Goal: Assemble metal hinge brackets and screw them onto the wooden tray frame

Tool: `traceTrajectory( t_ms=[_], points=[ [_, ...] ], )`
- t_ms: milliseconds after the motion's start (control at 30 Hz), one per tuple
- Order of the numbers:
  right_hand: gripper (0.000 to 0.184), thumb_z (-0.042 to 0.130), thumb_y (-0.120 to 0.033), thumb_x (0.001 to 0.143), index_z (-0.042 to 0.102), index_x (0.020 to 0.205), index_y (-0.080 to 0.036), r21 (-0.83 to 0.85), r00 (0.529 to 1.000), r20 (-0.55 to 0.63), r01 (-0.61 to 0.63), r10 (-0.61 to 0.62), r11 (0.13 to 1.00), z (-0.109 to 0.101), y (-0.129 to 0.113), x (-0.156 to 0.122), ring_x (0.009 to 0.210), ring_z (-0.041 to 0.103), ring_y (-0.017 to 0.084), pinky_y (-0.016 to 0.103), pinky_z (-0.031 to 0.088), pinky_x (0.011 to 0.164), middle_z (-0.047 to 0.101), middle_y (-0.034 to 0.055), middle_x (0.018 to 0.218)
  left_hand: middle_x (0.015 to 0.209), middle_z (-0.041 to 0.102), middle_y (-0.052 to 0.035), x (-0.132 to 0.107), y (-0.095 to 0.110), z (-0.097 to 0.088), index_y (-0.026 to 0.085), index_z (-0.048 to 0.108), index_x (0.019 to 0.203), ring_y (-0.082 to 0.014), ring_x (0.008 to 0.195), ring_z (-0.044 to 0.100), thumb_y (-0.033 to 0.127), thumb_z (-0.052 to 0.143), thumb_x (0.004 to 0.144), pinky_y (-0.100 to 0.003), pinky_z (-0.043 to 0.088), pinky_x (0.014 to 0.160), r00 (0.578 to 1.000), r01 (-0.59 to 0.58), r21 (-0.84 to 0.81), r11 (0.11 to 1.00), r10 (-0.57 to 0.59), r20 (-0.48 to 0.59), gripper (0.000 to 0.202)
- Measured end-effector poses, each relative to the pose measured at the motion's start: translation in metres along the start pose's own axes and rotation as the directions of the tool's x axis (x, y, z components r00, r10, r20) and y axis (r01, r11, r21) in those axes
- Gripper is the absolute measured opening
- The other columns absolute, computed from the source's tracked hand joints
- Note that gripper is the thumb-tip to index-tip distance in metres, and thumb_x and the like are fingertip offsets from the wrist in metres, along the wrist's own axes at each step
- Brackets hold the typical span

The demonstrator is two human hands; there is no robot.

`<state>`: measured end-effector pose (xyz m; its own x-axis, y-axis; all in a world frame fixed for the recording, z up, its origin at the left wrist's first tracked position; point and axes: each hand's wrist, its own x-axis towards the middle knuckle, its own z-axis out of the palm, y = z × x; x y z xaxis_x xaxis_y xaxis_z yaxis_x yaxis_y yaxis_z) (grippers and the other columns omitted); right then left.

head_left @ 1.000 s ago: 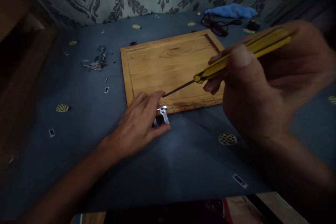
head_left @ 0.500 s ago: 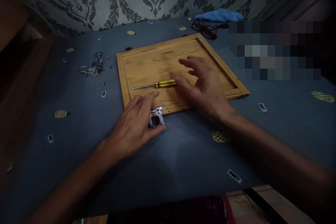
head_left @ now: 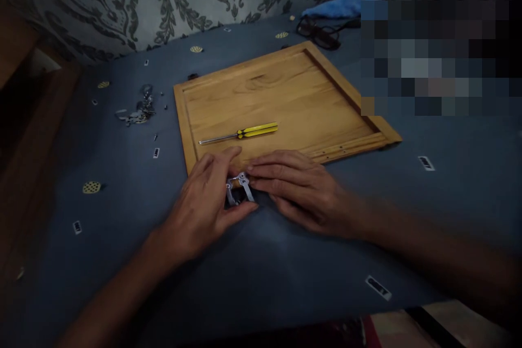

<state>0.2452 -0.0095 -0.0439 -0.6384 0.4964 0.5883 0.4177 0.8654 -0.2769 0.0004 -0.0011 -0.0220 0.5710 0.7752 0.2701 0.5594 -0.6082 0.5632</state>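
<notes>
A wooden cabinet door (head_left: 310, 98) lies flat on a blue patterned cloth. A yellow-handled screwdriver (head_left: 240, 133) rests on the door's panel, with no hand on it. At the door's near edge sits a small metal hinge (head_left: 237, 189). My left hand (head_left: 210, 201) wraps around the hinge from the left, thumb below it and fingers above. My right hand (head_left: 299, 190) comes in from the right, and its fingertips press together against the hinge.
A pile of small metal parts and screws (head_left: 136, 111) lies on the cloth to the left of the door. Dark glasses (head_left: 318, 32) and a blue cloth (head_left: 332, 8) lie at the back by the patterned wall. The table's front edge runs along the bottom.
My right hand laid the screwdriver on the door panel, let it go, then moved down to the hinge. My left hand stayed on the hinge.
</notes>
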Motion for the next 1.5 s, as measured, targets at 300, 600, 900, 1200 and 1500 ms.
traceTrajectory(
  t_ms=[300, 600, 900, 1200, 1500],
  points=[
    [0.027, 0.052, -0.012, 0.103, 0.066, 0.126, -0.012, 0.083, 0.999, 0.038, -0.025, 0.022, 0.996, 0.0, 0.004, 0.001, 0.13, 0.069, 0.024, 0.046, 0.059, 0.11, 0.079, 0.014, 0.124, 0.119, 0.069, -0.0055, -0.004, 0.007, -0.006, 0.029, 0.041, 0.153, -0.0274, 0.112, 0.069, 0.032, 0.081, 0.09, -0.049, 0.058, 0.103, 0.992, 0.105, -0.009, 0.994, -0.104, 0.064, 0.074],
    [0.032, 0.043, -0.015, 0.109, 0.071, 0.124, -0.012, 0.018, 0.998, 0.055, -0.018, 0.017, 1.0, 0.003, 0.004, -0.002, 0.129, 0.068, 0.024, 0.045, 0.059, 0.113, 0.079, 0.012, 0.125, 0.119, 0.071, -0.0045, -0.001, 0.011, -0.01, 0.033, 0.041, 0.154, -0.0262, 0.108, 0.069, 0.036, 0.081, 0.091, -0.048, 0.062, 0.098, 0.989, 0.124, -0.013, 0.992, -0.122, 0.086, 0.075],
    [0.035, 0.039, -0.016, 0.111, 0.074, 0.118, -0.016, -0.042, 0.998, 0.051, 0.026, -0.024, 0.999, 0.002, 0.002, -0.001, 0.126, 0.068, 0.024, 0.047, 0.057, 0.115, 0.078, 0.01, 0.125, 0.119, 0.071, -0.0049, 0.001, 0.014, -0.012, 0.03, 0.042, 0.154, -0.0249, 0.111, 0.068, 0.033, 0.079, 0.093, -0.044, 0.061, 0.099, 0.989, 0.101, 0.031, 0.994, -0.103, 0.103, 0.071],
    [0.03, 0.046, -0.016, 0.108, 0.075, 0.115, -0.021, -0.07, 0.998, 0.052, 0.029, -0.025, 0.997, 0.004, 0.004, -0.002, 0.124, 0.066, 0.024, 0.049, 0.054, 0.115, 0.076, 0.0088, 0.126, 0.119, 0.071, -0.0048, 0.0, 0.013, -0.012, 0.031, 0.041, 0.153, -0.0254, 0.11, 0.068, 0.033, 0.079, 0.093, -0.045, 0.06, 0.1, 0.988, 0.113, 0.02, 0.993, -0.115, 0.103, 0.07],
    [0.027, 0.048, -0.018, 0.109, 0.074, 0.114, -0.024, -0.061, 0.999, 0.022, 0.025, -0.024, 0.998, 0.007, 0.006, -0.003, 0.122, 0.065, 0.021, 0.048, 0.053, 0.114, 0.077, 0.0044, 0.122, 0.121, 0.07, -0.0063, 0.002, 0.014, -0.013, 0.029, 0.04, 0.153, -0.0269, 0.114, 0.066, 0.033, 0.076, 0.095, -0.045, 0.059, 0.1, 0.989, 0.078, 0.02, 0.997, -0.08, 0.123, 0.068]
  ],
)
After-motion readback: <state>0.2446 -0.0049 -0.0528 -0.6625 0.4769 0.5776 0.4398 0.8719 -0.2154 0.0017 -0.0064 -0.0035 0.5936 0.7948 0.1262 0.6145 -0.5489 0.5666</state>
